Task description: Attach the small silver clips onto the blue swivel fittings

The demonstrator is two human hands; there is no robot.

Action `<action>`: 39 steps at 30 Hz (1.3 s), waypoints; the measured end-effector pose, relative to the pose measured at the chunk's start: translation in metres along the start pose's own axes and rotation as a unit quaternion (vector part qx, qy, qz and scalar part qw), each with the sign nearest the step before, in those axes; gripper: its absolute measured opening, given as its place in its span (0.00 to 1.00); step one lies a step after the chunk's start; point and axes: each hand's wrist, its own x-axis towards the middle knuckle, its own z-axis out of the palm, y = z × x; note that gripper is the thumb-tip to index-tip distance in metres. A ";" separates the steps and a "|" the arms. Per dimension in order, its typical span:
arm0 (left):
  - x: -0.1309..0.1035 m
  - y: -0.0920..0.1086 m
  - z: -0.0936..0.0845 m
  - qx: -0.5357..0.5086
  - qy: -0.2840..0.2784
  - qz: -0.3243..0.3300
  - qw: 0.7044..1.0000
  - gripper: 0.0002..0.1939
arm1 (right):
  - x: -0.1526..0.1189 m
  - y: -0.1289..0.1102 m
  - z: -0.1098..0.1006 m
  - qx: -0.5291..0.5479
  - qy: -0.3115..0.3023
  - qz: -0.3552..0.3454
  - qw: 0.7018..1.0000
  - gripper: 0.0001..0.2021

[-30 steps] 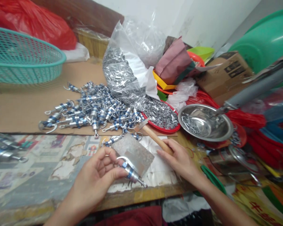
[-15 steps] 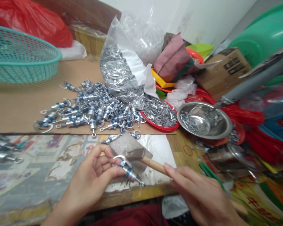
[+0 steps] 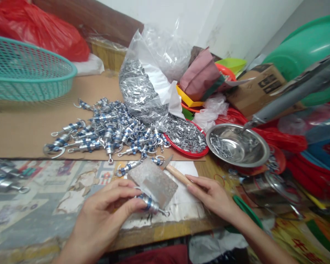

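Observation:
Near the bench's front edge, my left hand (image 3: 107, 212) pinches a silver-and-blue metal fitting (image 3: 151, 204) with a ring at one end; its other end is partly behind my fingers. Just beyond it lies a flat metal block (image 3: 155, 179) on white paper. My right hand (image 3: 214, 194) grips the wooden handle of a hammer (image 3: 178, 176), whose head is at the block's far right side, over the paper. A large heap of similar fittings (image 3: 112, 128) lies behind the block, on cardboard.
A red tray (image 3: 187, 152) of small metal clips sits behind, with a clear bag (image 3: 143, 91) of more clips leaning over it. To its right stands a steel bowl (image 3: 239, 161). A turquoise basket (image 3: 30, 84) is at the back left. A grey bar (image 3: 294, 95) slants in from the right.
The hammer head has moved away from the fitting, to the block's far right side. My left hand's fingers have turned over the fitting, covering more of its hooked end.

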 end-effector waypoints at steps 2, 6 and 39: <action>0.001 -0.002 0.002 0.030 0.029 0.061 0.997 0.02 | 0.023 0.001 -0.002 -0.043 0.057 -0.022 0.997 0.12; 0.008 0.003 0.010 0.028 0.047 0.110 0.992 0.05 | 0.087 0.023 -0.008 -0.092 0.142 0.006 0.986 0.16; 0.008 0.012 0.007 0.017 0.039 0.096 0.994 0.14 | 0.025 -0.103 0.028 0.365 0.046 -0.081 0.926 0.06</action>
